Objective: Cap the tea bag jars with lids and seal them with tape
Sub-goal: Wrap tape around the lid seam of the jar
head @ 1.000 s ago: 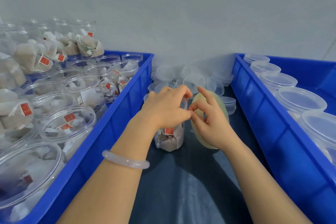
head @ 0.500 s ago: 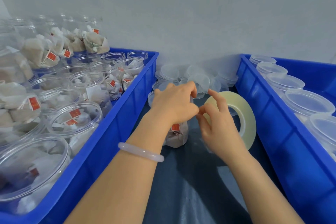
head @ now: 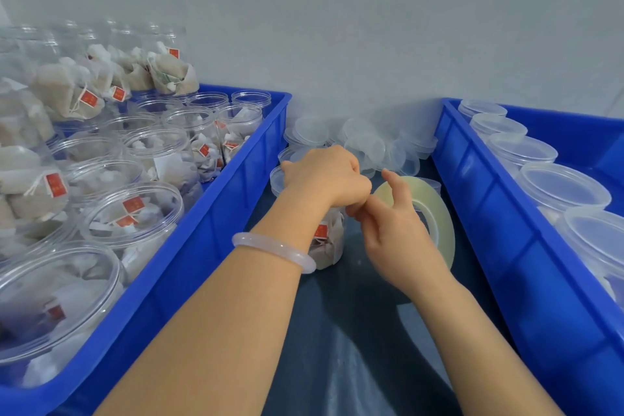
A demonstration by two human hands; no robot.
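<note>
A clear jar of tea bags stands on the dark table between two blue bins. My left hand curls over its top and grips it, hiding the lid. My right hand holds a roll of clear tape upright just right of the jar, with thumb and fingers pinching near the jar's rim, touching my left hand. Whether a tape strip runs to the jar is hidden by the hands.
The left blue bin holds several uncapped jars of tea bags, with more stacked behind. The right blue bin holds a row of capped jars. Loose clear lids are piled by the wall behind the hands.
The tape roll has tilted from facing me to more edge-on at the right of the jar. My right fingers moved in closer under my left hand. The view shifted slightly.
</note>
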